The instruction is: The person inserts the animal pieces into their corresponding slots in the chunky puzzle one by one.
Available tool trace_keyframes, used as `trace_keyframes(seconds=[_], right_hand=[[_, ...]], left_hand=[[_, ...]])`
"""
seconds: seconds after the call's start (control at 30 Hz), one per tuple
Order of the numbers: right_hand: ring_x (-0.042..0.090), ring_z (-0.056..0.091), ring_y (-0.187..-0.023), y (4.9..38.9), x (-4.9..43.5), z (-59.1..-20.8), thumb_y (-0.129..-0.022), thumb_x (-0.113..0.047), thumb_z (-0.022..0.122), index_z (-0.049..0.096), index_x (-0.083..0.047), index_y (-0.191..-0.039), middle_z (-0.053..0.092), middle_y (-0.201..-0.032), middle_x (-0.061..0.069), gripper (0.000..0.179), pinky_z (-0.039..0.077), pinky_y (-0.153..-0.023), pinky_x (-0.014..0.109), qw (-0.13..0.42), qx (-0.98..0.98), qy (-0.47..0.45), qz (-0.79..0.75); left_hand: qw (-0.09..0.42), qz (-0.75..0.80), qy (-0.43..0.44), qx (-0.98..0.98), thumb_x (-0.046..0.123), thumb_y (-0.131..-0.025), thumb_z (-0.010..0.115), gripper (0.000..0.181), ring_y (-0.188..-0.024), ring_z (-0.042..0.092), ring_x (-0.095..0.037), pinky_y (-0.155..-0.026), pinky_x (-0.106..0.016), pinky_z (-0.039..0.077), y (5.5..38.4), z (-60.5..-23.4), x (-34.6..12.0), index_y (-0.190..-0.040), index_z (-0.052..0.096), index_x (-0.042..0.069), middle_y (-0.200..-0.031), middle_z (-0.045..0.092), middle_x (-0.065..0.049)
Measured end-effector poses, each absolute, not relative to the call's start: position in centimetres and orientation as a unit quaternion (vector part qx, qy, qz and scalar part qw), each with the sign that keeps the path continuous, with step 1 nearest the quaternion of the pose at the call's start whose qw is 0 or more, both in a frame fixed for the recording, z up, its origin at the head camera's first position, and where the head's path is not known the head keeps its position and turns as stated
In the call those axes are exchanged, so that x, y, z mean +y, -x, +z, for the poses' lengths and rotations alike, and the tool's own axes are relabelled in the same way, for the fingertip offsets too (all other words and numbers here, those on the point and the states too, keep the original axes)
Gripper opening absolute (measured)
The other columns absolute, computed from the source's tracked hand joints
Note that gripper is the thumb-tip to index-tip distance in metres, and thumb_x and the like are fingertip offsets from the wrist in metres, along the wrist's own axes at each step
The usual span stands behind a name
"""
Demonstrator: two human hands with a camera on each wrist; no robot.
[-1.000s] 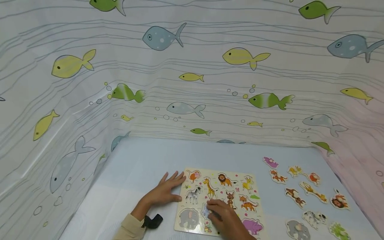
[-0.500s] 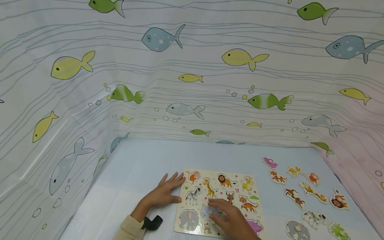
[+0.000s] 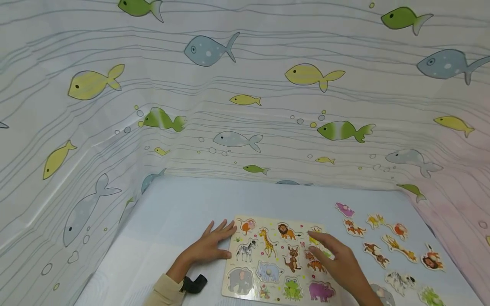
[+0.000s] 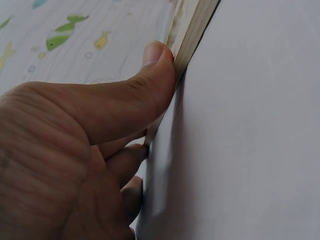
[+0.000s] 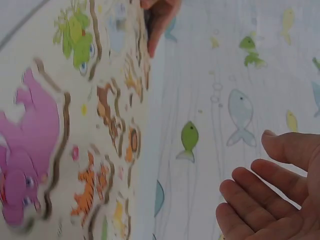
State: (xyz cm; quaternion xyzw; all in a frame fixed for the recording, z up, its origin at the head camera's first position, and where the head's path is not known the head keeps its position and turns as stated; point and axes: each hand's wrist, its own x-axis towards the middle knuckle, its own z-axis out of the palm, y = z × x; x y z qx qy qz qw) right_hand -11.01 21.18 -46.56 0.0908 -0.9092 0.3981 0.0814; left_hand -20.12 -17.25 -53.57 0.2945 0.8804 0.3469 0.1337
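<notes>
A wooden animal puzzle board [image 3: 264,221] lies on the table in the head view. One light blue animal piece [image 3: 263,275] with a round knob sits in its recess in the lower left part. My left hand [image 3: 210,245] rests beside the board's left edge, fingers spread; in the left wrist view its thumb touches the board's wooden side [image 4: 192,37]. Over the right part of the board hovers my right hand [image 3: 342,261], holding nothing and hiding some of the goat and tiger pictures. The right wrist view shows its fingers [image 5: 265,192] loosely bent and apart.
Loose knobbed pieces lie right of the board: a hippo [image 3: 345,209], a tiger [image 3: 354,228], a giraffe [image 3: 400,248], a lion [image 3: 433,258], a zebra [image 3: 400,280], a frog [image 3: 431,296] and several others. A fish-patterned curtain [image 3: 283,123] stands behind the table.
My right hand has let go of the blue piece, leaving it in the board, and has moved right and away from me. The left hand stays where it was.
</notes>
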Motion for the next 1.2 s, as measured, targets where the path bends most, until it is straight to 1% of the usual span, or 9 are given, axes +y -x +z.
trace_keyframes(seconds=[0.1, 0.2, 0.3, 0.47, 0.7, 0.9, 1.03, 1.17, 1.2], right_hand=[[0.015, 0.064, -0.122, 11.4, 23.3, -45.7, -0.095, -0.028, 0.069, 0.063, -0.021, -0.133, 0.066, -0.135, 0.004, 0.040, 0.057, -0.096, 0.046, 0.087, -0.919, -0.057, 0.380], [-0.015, 0.051, -0.118, 12.0, 25.4, -45.0, -0.096, -0.036, 0.067, 0.062, -0.021, -0.134, 0.065, -0.137, 0.004, 0.041, 0.058, -0.093, 0.025, 0.081, -0.923, -0.019, 0.376], [-0.031, 0.038, -0.108, 12.6, 27.5, -44.5, -0.096, -0.044, 0.063, 0.062, -0.018, -0.135, 0.063, -0.139, 0.008, 0.047, 0.052, -0.083, 0.007, 0.076, -0.922, 0.014, 0.380], [-0.031, 0.046, -0.098, 13.6, 30.9, -44.7, -0.098, -0.044, 0.060, 0.059, -0.011, -0.138, 0.062, -0.137, 0.017, 0.052, 0.051, -0.074, 0.005, 0.088, -0.912, 0.043, 0.398], [-0.028, 0.047, -0.097, 15.0, 34.7, -45.5, -0.099, -0.045, 0.059, 0.057, -0.005, -0.139, 0.066, -0.125, -0.013, 0.057, 0.046, -0.072, -0.001, 0.114, -0.895, 0.086, 0.422], [-0.025, 0.050, -0.092, 16.0, 36.5, -46.1, -0.097, -0.048, 0.061, 0.055, -0.003, -0.140, 0.058, -0.113, -0.028, 0.062, 0.050, -0.070, 0.003, 0.121, -0.883, 0.124, 0.436], [-0.025, 0.049, -0.088, 16.3, 37.4, -46.9, -0.097, -0.051, 0.059, 0.053, -0.004, -0.143, 0.064, -0.117, -0.018, 0.067, 0.050, -0.067, 0.006, 0.109, -0.888, 0.137, 0.424], [-0.026, 0.046, -0.088, 16.8, 38.2, -47.7, -0.096, -0.055, 0.058, 0.052, -0.009, -0.145, 0.065, -0.135, 0.005, 0.068, 0.047, -0.065, 0.006, 0.113, -0.891, 0.156, 0.410], [-0.026, 0.045, -0.088, 17.0, 38.4, -47.9, -0.095, -0.055, 0.058, 0.052, -0.010, -0.146, 0.064, -0.136, 0.005, 0.068, 0.046, -0.065, 0.006, 0.114, -0.890, 0.162, 0.411]], left_hand=[[0.135, 0.346, -0.298, 0.879, 0.037, -0.082, 0.076, 0.088, -0.154, 0.012, -0.040, -0.121, -0.065, -0.009, 20.1, -53.6, -17.3, -0.154, 0.037, 0.006, -0.163, 0.028, -0.015], [0.134, 0.345, -0.298, 0.880, 0.037, -0.083, 0.076, 0.087, -0.154, 0.012, -0.040, -0.122, -0.065, -0.008, 20.1, -53.6, -17.3, -0.154, 0.036, 0.005, -0.163, 0.028, -0.015], [0.133, 0.342, -0.297, 0.881, 0.036, -0.083, 0.076, 0.087, -0.154, 0.013, -0.040, -0.122, -0.065, -0.008, 20.2, -53.4, -17.3, -0.154, 0.037, 0.005, -0.163, 0.028, -0.015], [0.136, 0.348, -0.296, 0.879, 0.036, -0.082, 0.077, 0.087, -0.154, 0.013, -0.040, -0.121, -0.065, -0.009, 20.3, -53.3, -17.2, -0.153, 0.038, 0.005, -0.163, 0.028, -0.015], [0.130, 0.351, -0.292, 0.880, 0.036, -0.080, 0.078, 0.088, -0.154, 0.015, -0.041, -0.122, -0.064, -0.008, 20.2, -53.7, -17.2, -0.152, 0.039, 0.004, -0.163, 0.029, -0.015], [0.122, 0.346, -0.295, 0.882, 0.037, -0.081, 0.077, 0.087, -0.154, 0.015, -0.040, -0.122, -0.064, -0.008, 20.3, -53.6, -17.4, -0.153, 0.039, 0.005, -0.163, 0.029, -0.014], [0.125, 0.346, -0.298, 0.881, 0.038, -0.081, 0.078, 0.088, -0.154, 0.014, -0.040, -0.122, -0.064, -0.008, 20.3, -53.7, -17.3, -0.152, 0.039, 0.005, -0.163, 0.029, -0.015], [0.129, 0.348, -0.297, 0.880, 0.037, -0.081, 0.078, 0.088, -0.154, 0.014, -0.041, -0.121, -0.065, -0.008, 20.1, -53.8, -17.3, -0.152, 0.039, 0.004, -0.163, 0.028, -0.015], [0.129, 0.349, -0.296, 0.880, 0.037, -0.081, 0.078, 0.088, -0.154, 0.014, -0.041, -0.121, -0.065, -0.009, 20.1, -53.8, -17.3, -0.152, 0.039, 0.004, -0.163, 0.028, -0.015]])
